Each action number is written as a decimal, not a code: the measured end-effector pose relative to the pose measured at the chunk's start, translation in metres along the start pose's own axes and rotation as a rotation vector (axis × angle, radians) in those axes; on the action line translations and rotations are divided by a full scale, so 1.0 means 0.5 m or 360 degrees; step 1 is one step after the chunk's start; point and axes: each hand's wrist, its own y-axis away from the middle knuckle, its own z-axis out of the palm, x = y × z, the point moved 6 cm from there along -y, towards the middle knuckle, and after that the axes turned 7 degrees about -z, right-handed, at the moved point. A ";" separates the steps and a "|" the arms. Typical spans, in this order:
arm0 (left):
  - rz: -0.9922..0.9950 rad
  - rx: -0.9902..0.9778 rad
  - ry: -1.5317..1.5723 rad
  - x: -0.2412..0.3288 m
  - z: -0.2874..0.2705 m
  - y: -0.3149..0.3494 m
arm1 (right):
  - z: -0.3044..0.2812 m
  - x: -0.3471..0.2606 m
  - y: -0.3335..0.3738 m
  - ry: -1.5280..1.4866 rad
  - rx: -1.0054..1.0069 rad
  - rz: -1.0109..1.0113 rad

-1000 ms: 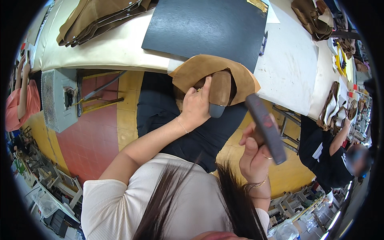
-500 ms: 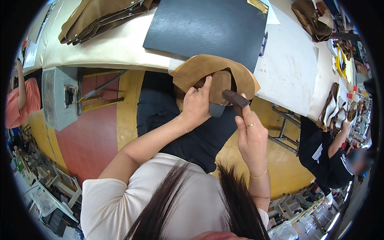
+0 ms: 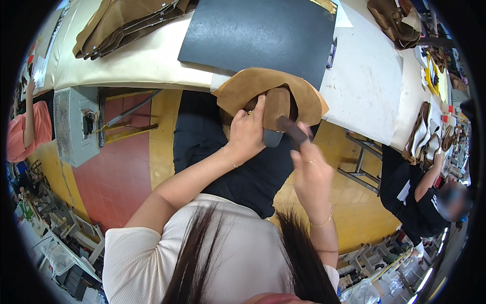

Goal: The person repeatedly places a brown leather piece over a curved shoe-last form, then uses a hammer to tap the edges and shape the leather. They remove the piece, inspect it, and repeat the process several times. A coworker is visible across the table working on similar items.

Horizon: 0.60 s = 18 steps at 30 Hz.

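A brown leather piece (image 3: pixel 263 78), curved like an unfinished shoe or boot upper, is draped over a block with a dark rounded end (image 3: pixel 272 139) at the table's front edge. My left hand (image 3: pixel 248 129) holds the leather from the left, its index finger laid along the raised middle part and the other fingers curled in. In my right hand (image 3: pixel 313 175) is a hammer (image 3: pixel 293 128), slightly smeared by motion. The hammer's dark head is over the right side of the leather's middle part, close to the dark end. Whether it touches cannot be made out. My right fingers hide the handle.
Beyond the leather lies a black board (image 3: pixel 258 38) on the pale table (image 3: pixel 131 66). Stacked brown leather pieces (image 3: pixel 131 23) lie far left, with more bundles (image 3: pixel 397 23) at right. A grey metal box (image 3: pixel 76 126) hangs under the table. A person in black (image 3: pixel 417 195) sits at right.
My right hand has moved slightly left and down with the hammer, bringing its head closer to the leather's middle part. My left hand and the leather have stayed nearly in place.
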 end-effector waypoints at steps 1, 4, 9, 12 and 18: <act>0.0001 -0.0022 0.0007 0.004 -0.002 -0.001 | -0.006 0.003 -0.002 -0.0065 0.0103 -0.0025; -0.0009 -0.0001 0.0002 0.004 -0.009 -0.002 | -0.029 0.000 0.006 -0.0255 0.0350 -0.0086; -0.0010 -0.0003 0.0005 -0.001 0.001 0.000 | 0.010 -0.001 0.007 -0.0043 -0.0042 -0.0055; -0.0012 0.0018 -0.0033 -0.002 0.001 0.001 | -0.023 -0.009 0.018 -0.0209 0.0292 -0.0112; -0.0048 -0.0030 -0.0014 -0.003 0.003 0.001 | -0.016 -0.019 0.017 -0.0074 0.0290 -0.0245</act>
